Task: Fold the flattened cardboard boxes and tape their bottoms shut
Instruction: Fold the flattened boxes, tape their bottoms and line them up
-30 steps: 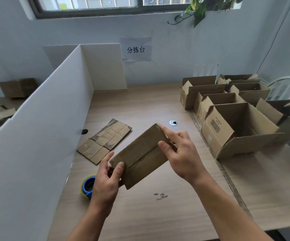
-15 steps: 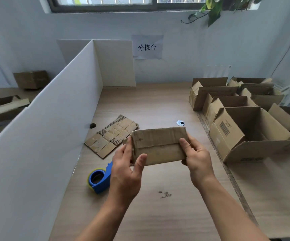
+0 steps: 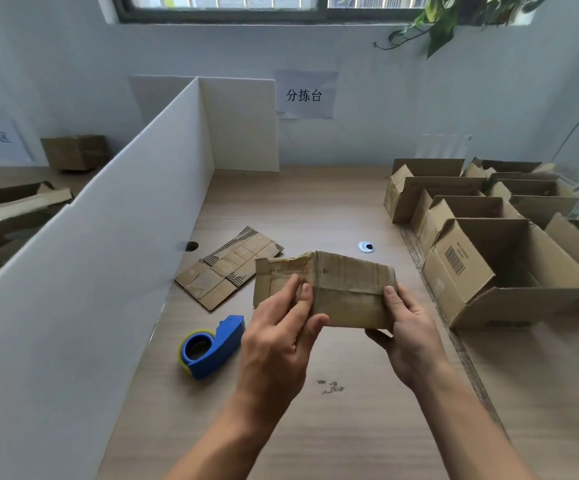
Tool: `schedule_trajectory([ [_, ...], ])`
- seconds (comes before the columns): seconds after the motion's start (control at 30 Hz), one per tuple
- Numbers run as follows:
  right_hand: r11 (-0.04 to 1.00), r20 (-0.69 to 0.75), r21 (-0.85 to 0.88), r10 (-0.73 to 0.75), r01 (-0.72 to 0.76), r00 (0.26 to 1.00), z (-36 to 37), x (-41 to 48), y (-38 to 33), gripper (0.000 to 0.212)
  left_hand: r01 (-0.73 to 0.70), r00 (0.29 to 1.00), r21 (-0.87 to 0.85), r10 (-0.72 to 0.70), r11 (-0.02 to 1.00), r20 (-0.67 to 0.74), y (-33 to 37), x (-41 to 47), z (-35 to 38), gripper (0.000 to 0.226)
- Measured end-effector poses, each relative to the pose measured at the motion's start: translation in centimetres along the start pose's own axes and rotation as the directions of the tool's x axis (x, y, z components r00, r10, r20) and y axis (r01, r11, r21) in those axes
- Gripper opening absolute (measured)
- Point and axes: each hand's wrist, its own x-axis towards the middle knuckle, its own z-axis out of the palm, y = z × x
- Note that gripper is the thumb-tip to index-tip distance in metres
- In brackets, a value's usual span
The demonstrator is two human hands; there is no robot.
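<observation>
One blue tape dispenser (image 3: 212, 344) lies left on the counter (image 3: 316, 202), then left hand (image 3: 277, 344) and right hand (image 3: 411, 341) have fingers (image 3: 302, 299) clamped on the half-opened cardboard box (image 3: 350, 289) held above it, where uneven squeezing could tear its worn creases.

Brown cardboard box (image 3: 347, 292), blue tape dispenser (image 3: 213, 346), white divider (image 3: 108, 271)

Both hands, left hand (image 3: 277, 341) and right hand (image 3: 409, 337), hold a cardboard box (image 3: 329, 289) above the table (image 3: 316, 209)
</observation>
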Motion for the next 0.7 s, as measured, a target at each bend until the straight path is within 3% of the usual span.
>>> schedule_trajectory([
  [0.1, 1.000, 0.049, -0.011, -0.016, 0.017, 0.999, -0.3, -0.3, 0.0, 0.023, 0.160, 0.987, -0.162, -0.162, 0.974, 0.006, 0.1, 0.1, -0.1, 0.045],
  [0.2, 1.000, 0.049, 0.001, -0.027, 0.027, 0.998, -0.1, -0.7, -0.1, 0.023, 0.318, 0.948, -0.188, -0.315, 0.929, 0.048, -0.3, 0.5, 0.1, 0.052],
  [0.33, 0.973, -0.016, -0.114, -0.202, 0.199, 0.979, 0.3, -1.3, -0.3, 0.014, 0.325, 0.943, -0.280, -0.330, 0.903, 0.031, -0.8, 0.2, 0.7, 0.041],
  [0.43, 0.858, 0.040, -0.324, -0.408, 0.398, 0.912, 0.3, -2.1, -0.6, 0.024, 0.468, 0.866, -0.430, -0.497, 0.772, 0.050, -1.3, 0.8, 0.1, 0.031],
  [0.5, 0.742, 0.125, -0.467, -0.484, 0.482, 0.866, 0.9, -2.9, -0.8, 0.042, 0.561, 0.801, -0.442, -0.594, 0.700, 0.076, -2.1, 0.9, -0.2, 0.045],
  [0.6, 0.607, 0.151, -0.635, -0.510, 0.478, 0.847, 3.2, -3.9, -0.5, 0.082, 0.599, 0.785, -0.332, -0.615, 0.729, 0.067, -2.0, 0.9, 0.4, 0.078],
  [0.7, 0.566, 0.077, -0.668, -0.592, 0.482, 0.802, 4.7, -4.0, 0.3, 0.080, 0.607, 0.763, -0.339, -0.646, 0.719, -0.004, -1.1, 1.3, 1.3, 0.062],
])
